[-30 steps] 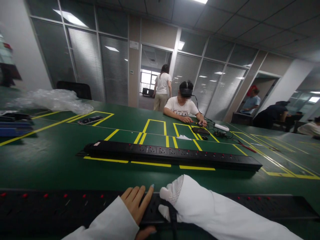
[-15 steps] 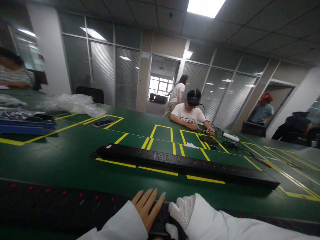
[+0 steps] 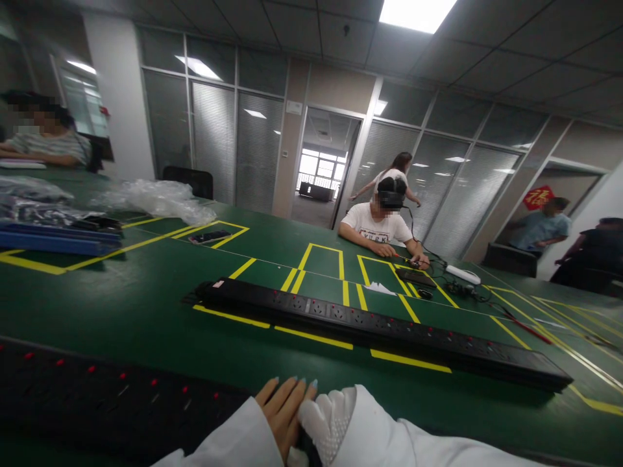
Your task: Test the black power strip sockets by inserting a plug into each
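Green counter [image 3: 165,318] spans the view, marked w/ yellow tape [image 3: 314,337]. Across it sits a co-worker [image 3: 374,227] in a white tee & headset, both hands busy w/ sth small & dark. Near black power strip [image 3: 111,402] lies at the counter's near edge, mainly on the person's L side, its R stretch hidden behind hands & sleeves. Far black power strip [image 3: 384,331] lies slantwise mid-counter, sockets up, just beyond three tape dashes. Heap of clear plastic [image 3: 158,200] is far L, w/ blue pieces [image 3: 53,240] nearer. White bar [image 3: 463,274] is R of the co-worker, near cords.

L hand [image 3: 282,408]: bare, palm down, fingers straight & nearly together, over the near strip's visible R end. R hand [image 3: 327,418]: white dotted glove, curled right against the L; dark bit under it, can't tell if gripped.

Dark phone [image 3: 210,237] by the plastic, inside a taped box; white paper scrap [image 3: 379,288] beyond the far strip; dark mouse [image 3: 425,294] R of the scrap. Smallest: red dots [image 3: 122,376] along the near strip.
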{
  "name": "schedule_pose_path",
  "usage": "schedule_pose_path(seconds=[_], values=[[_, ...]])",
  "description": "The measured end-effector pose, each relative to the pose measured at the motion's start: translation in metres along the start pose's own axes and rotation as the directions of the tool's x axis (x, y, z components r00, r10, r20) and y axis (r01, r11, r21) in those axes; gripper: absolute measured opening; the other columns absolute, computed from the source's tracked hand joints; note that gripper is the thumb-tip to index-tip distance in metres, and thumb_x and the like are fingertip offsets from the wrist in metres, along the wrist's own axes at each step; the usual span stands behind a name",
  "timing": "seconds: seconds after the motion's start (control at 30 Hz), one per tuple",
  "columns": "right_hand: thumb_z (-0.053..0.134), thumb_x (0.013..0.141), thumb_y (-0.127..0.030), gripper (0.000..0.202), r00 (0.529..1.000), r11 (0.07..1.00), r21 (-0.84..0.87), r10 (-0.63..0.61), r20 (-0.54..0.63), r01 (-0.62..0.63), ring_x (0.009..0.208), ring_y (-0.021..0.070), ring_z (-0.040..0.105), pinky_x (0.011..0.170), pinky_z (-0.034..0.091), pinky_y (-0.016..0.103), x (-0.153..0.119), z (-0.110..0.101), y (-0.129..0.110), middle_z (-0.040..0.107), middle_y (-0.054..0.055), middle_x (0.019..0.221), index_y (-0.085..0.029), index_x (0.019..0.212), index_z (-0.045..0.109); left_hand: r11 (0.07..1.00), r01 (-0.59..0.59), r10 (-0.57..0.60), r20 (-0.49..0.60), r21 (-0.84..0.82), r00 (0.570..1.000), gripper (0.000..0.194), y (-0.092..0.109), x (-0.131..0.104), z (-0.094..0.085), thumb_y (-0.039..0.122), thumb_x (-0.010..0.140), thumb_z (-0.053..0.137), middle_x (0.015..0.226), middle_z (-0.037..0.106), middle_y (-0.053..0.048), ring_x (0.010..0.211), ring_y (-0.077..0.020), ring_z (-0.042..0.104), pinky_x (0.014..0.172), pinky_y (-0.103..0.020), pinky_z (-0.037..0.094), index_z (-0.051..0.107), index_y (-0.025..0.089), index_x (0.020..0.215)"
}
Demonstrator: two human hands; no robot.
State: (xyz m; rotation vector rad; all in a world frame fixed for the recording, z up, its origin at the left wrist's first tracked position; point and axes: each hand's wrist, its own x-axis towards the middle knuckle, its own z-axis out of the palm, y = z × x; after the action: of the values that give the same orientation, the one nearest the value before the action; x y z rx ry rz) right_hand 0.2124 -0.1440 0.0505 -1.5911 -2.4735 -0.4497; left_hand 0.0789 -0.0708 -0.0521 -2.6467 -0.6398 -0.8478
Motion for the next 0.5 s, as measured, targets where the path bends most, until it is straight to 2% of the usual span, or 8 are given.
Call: schedule_pose_path(seconds=[0.1, 0.2, 0.3, 0.4, 0.5], values=[[0.021, 0.091, -0.009, 0.037, 1.000, 0.999, 0.048, 0.002, -0.011, -0.001, 0.085, 0.0165, 0.066, 0.068, 0.051, 0.024, 0.017, 0.011, -0.013, 0.069, 0.003, 0.093, -0.025, 0.103, 0.051, 0.999, 0.024, -0.022, -0.027, 0.049, 0.999, 0.034, -0.006, -0.003, 0.005, 0.013, 0.092, 0.040, 0.100, 0.069, 0.002, 0.084, -0.0157, 0.063, 0.073, -0.028, 0.045, 0.056, 0.024, 0.120], [0.022, 0.086, -0.002, 0.043, 1.000, 0.996, 0.085, -0.020, 0.000, 0.020, 0.078, 0.0157, 0.067, 0.073, 0.054, 0.028, 0.022, 0.020, -0.018, 0.069, -0.002, 0.089, -0.029, 0.100, 0.053, 0.998, 0.028, -0.023, -0.091, 0.058, 0.996, 0.037, -0.006, -0.003, 0.007, 0.007, 0.089, 0.040, 0.087, 0.068, 0.002, 0.072, -0.0151, 0.061, 0.064, -0.029, 0.044, 0.057, 0.024, 0.117], [0.023, 0.085, -0.002, 0.043, 1.000, 0.994, 0.103, -0.025, 0.012, 0.024, 0.081, 0.0159, 0.067, 0.072, 0.053, 0.027, 0.020, 0.026, -0.016, 0.069, 0.000, 0.092, -0.029, 0.098, 0.055, 0.998, 0.033, -0.028, -0.103, 0.046, 0.994, 0.037, -0.003, -0.003, 0.005, 0.008, 0.089, 0.037, 0.087, 0.067, 0.000, 0.073, -0.0163, 0.060, 0.064, -0.031, 0.044, 0.056, 0.022, 0.118], [0.026, 0.088, -0.008, 0.036, 1.000, 0.994, 0.106, -0.019, 0.020, 0.017, 0.090, 0.0170, 0.065, 0.072, 0.052, 0.025, 0.014, 0.030, -0.013, 0.067, 0.002, 0.100, -0.027, 0.095, 0.056, 0.998, 0.043, -0.040, -0.062, 0.047, 0.997, 0.036, -0.001, -0.005, 0.002, 0.012, 0.092, 0.033, 0.094, 0.067, -0.002, 0.078, -0.0183, 0.060, 0.069, -0.034, 0.044, 0.055, 0.021, 0.120], [0.032, 0.088, -0.010, 0.031, 1.000, 0.995, 0.096, -0.005, 0.027, 0.002, 0.092, 0.0172, 0.064, 0.069, 0.049, 0.025, 0.008, 0.034, -0.008, 0.067, 0.000, 0.102, -0.028, 0.094, 0.056, 0.999, 0.048, -0.048, -0.020, 0.020, 0.999, 0.039, 0.000, -0.008, 0.000, 0.011, 0.093, 0.031, 0.101, 0.066, -0.003, 0.086, -0.0191, 0.061, 0.076, -0.035, 0.044, 0.052, 0.021, 0.123]])
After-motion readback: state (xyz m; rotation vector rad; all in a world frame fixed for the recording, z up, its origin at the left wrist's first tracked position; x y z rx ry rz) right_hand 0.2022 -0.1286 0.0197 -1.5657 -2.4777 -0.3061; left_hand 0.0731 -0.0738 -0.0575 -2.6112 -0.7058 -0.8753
